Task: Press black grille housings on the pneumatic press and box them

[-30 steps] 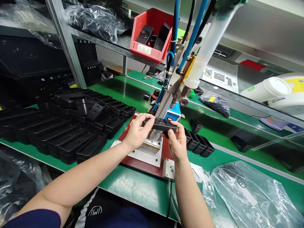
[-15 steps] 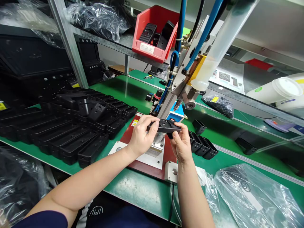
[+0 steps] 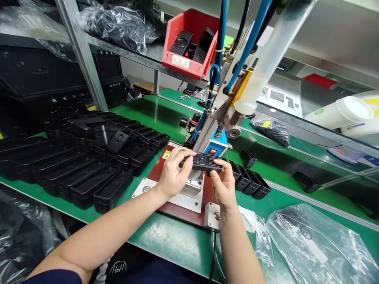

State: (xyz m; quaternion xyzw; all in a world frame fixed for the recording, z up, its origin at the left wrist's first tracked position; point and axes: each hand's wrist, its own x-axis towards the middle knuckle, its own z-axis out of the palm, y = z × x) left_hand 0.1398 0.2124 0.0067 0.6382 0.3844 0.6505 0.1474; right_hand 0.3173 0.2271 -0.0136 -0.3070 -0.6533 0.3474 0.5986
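Observation:
Both my hands hold a flat black plastic part [image 3: 201, 161] with a round recess in its middle. My left hand [image 3: 173, 173] grips its left end with curled fingers. My right hand [image 3: 223, 180] pinches its right end. The part sits level just above a metal fixture block [image 3: 194, 185] on a white and red base plate [image 3: 166, 199]. A dispenser nozzle [image 3: 217, 133] with a translucent syringe [image 3: 260, 71] and blue hoses hangs right above the part.
Rows of black plastic housings [image 3: 77, 157] cover the green bench to the left. A short row of black parts [image 3: 250, 181] lies to the right. A red bin [image 3: 189, 41] sits on the shelf. Plastic bags [image 3: 314, 244] lie at the front right.
Both hands have shifted the black part slightly and tilted it flatter, so its round recess now faces up under the nozzle. The grip is unchanged.

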